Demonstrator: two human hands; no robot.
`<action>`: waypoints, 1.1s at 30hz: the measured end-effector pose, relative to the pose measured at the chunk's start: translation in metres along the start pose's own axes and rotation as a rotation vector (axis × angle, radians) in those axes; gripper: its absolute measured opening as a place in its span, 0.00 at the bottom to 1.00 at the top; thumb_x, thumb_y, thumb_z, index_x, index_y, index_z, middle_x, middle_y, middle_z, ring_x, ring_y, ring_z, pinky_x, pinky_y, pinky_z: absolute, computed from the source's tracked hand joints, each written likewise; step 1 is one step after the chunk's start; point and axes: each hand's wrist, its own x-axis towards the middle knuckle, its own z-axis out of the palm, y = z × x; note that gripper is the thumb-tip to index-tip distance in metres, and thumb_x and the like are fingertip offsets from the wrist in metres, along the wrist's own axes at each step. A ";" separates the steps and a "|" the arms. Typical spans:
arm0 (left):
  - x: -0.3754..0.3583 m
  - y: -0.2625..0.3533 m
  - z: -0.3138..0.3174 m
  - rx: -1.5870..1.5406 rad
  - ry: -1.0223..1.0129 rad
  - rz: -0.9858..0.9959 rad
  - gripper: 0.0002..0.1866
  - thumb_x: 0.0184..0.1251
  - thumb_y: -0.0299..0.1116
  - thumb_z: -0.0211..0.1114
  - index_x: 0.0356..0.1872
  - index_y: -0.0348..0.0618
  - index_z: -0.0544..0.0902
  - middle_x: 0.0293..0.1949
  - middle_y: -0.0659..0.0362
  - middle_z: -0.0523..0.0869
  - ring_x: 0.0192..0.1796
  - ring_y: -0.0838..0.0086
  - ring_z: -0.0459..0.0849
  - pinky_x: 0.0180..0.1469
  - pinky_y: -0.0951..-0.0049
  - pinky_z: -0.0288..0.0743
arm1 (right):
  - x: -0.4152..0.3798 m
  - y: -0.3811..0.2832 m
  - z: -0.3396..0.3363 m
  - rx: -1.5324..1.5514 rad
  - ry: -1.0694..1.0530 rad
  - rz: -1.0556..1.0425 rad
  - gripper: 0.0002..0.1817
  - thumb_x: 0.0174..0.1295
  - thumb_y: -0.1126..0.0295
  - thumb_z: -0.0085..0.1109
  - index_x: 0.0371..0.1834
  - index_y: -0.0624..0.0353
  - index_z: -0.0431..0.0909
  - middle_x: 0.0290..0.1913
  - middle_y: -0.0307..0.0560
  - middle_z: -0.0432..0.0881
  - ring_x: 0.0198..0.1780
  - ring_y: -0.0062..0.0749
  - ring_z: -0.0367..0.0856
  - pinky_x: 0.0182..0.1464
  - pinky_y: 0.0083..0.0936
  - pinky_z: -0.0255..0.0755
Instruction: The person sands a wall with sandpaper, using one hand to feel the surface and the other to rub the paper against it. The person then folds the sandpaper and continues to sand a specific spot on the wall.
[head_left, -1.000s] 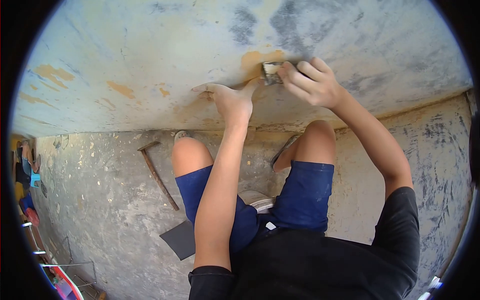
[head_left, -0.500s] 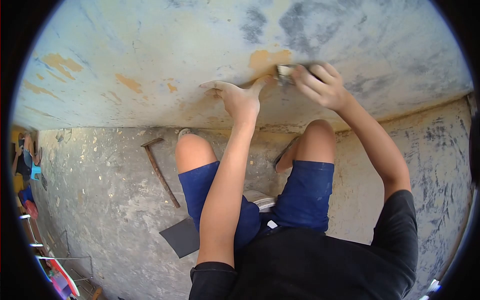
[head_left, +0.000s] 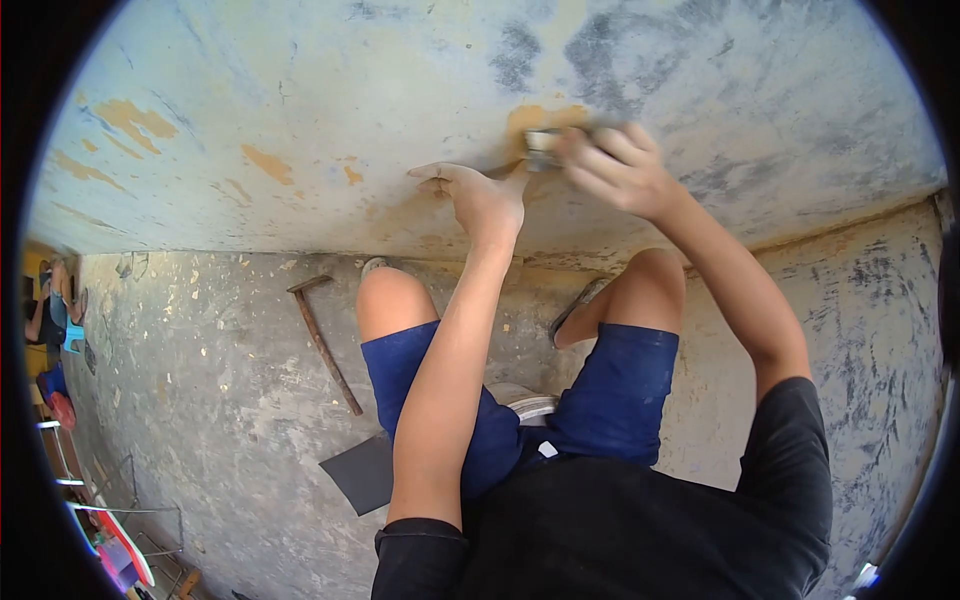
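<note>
My right hand (head_left: 618, 172) is closed around a small dark-handled tool (head_left: 542, 147) with a pale, flat end. Motion blurs it, so its exact kind does not show. The pale end is against the wall (head_left: 380, 90), at the lower edge of an orange-tan patch (head_left: 545, 118). My left hand (head_left: 484, 200) rests open on the wall just left of the tool, thumb and a finger spread apart; its other fingers are partly hidden. The thumb tip is close to or touching the tool's pale end.
A wooden-handled hammer (head_left: 328, 345) lies on the worn grey floor (head_left: 220, 360) left of my knees. Near my left thigh is a dark grey sheet (head_left: 360, 475). Another person (head_left: 55, 305) sits on a blue stool (head_left: 73, 337) at far left. Metal frames (head_left: 150, 512) stand at lower left.
My right hand has moved left along the wall with the tool, bringing its pale end nearer my left thumb. The left hand stays in place on the wall.
</note>
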 end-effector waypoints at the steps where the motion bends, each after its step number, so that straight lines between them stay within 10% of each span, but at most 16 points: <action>1: 0.002 0.012 -0.014 -0.085 -0.123 -0.067 0.67 0.50 0.52 0.90 0.70 0.06 0.54 0.56 0.25 0.84 0.56 0.40 0.88 0.59 0.50 0.82 | -0.010 0.004 -0.010 -0.043 0.001 0.040 0.12 0.49 0.67 0.73 0.38 0.51 0.85 0.44 0.32 0.85 0.41 0.24 0.78 0.40 0.25 0.66; 5: 0.006 -0.014 0.014 0.059 0.098 0.116 0.67 0.51 0.52 0.90 0.69 0.05 0.54 0.56 0.26 0.85 0.57 0.40 0.88 0.60 0.51 0.82 | 0.008 0.011 -0.007 0.042 0.027 0.060 0.12 0.50 0.68 0.72 0.39 0.51 0.85 0.44 0.33 0.86 0.41 0.27 0.79 0.41 0.26 0.67; 12: 0.012 -0.008 0.003 -0.142 -0.078 0.173 0.17 0.75 0.45 0.63 0.50 0.43 0.86 0.49 0.43 0.91 0.55 0.49 0.89 0.51 0.48 0.80 | 0.103 -0.029 0.052 0.190 0.074 -0.004 0.12 0.51 0.65 0.66 0.38 0.50 0.76 0.40 0.36 0.73 0.45 0.29 0.76 0.47 0.29 0.71; 14: 0.016 -0.012 -0.001 -0.091 -0.175 0.222 0.22 0.70 0.44 0.72 0.52 0.35 0.84 0.49 0.43 0.92 0.54 0.48 0.90 0.52 0.48 0.81 | 0.069 -0.016 0.034 0.160 0.042 -0.033 0.11 0.53 0.65 0.67 0.39 0.50 0.79 0.46 0.32 0.81 0.45 0.25 0.78 0.45 0.26 0.69; 15: 0.016 -0.015 -0.005 -0.200 -0.332 -0.008 0.49 0.62 0.47 0.83 0.69 0.16 0.68 0.62 0.26 0.83 0.66 0.41 0.84 0.61 0.51 0.81 | 0.043 -0.006 0.021 0.111 -0.009 -0.056 0.12 0.54 0.65 0.68 0.41 0.49 0.82 0.50 0.30 0.85 0.46 0.23 0.79 0.44 0.25 0.68; 16: 0.013 -0.012 -0.004 -0.204 -0.331 -0.011 0.49 0.62 0.47 0.83 0.69 0.16 0.68 0.62 0.26 0.83 0.66 0.41 0.84 0.61 0.51 0.81 | 0.019 0.001 0.004 0.052 -0.040 -0.018 0.12 0.52 0.66 0.69 0.40 0.50 0.82 0.48 0.30 0.85 0.45 0.23 0.79 0.42 0.25 0.66; 19: 0.010 0.001 -0.005 -0.094 -0.213 -0.052 0.90 0.52 0.56 0.89 0.66 0.07 0.10 0.69 -0.04 0.41 0.83 0.25 0.53 0.76 0.55 0.71 | -0.006 0.012 -0.018 -0.022 -0.047 0.040 0.12 0.48 0.66 0.70 0.38 0.49 0.82 0.46 0.31 0.85 0.43 0.24 0.79 0.41 0.24 0.64; 20: 0.008 0.000 -0.005 -0.090 -0.217 -0.056 0.90 0.52 0.56 0.89 0.66 0.07 0.10 0.69 -0.04 0.41 0.83 0.25 0.53 0.76 0.55 0.71 | -0.010 0.013 -0.020 -0.035 -0.029 0.069 0.12 0.47 0.66 0.70 0.37 0.49 0.82 0.44 0.31 0.84 0.43 0.25 0.78 0.40 0.24 0.63; 23: 0.011 -0.004 -0.002 -0.087 -0.112 -0.051 0.73 0.57 0.50 0.87 0.77 0.07 0.38 0.71 0.07 0.61 0.78 0.33 0.69 0.70 0.53 0.76 | 0.035 -0.002 0.013 0.071 0.050 0.065 0.10 0.50 0.65 0.69 0.35 0.48 0.80 0.40 0.31 0.80 0.44 0.26 0.78 0.42 0.27 0.65; 25: 0.020 -0.005 -0.009 -0.091 -0.314 0.194 0.41 0.63 0.43 0.81 0.68 0.24 0.73 0.64 0.27 0.82 0.67 0.43 0.83 0.60 0.51 0.80 | 0.075 -0.019 0.038 0.156 0.063 0.045 0.09 0.53 0.64 0.67 0.36 0.48 0.79 0.39 0.31 0.77 0.46 0.25 0.77 0.44 0.28 0.67; 28: 0.016 -0.009 0.008 -0.172 0.060 0.319 0.18 0.65 0.39 0.76 0.49 0.37 0.84 0.52 0.42 0.91 0.55 0.49 0.89 0.53 0.49 0.80 | 0.094 -0.034 0.058 0.224 0.000 0.058 0.10 0.51 0.63 0.65 0.36 0.49 0.78 0.44 0.34 0.79 0.45 0.29 0.78 0.47 0.28 0.69; 33: 0.004 0.008 -0.012 -0.039 -0.127 -0.031 0.59 0.56 0.48 0.87 0.70 0.07 0.60 0.60 0.29 0.85 0.60 0.41 0.87 0.60 0.51 0.82 | 0.011 0.003 -0.003 0.045 -0.033 0.016 0.16 0.48 0.65 0.70 0.42 0.52 0.85 0.49 0.34 0.86 0.42 0.28 0.78 0.40 0.27 0.65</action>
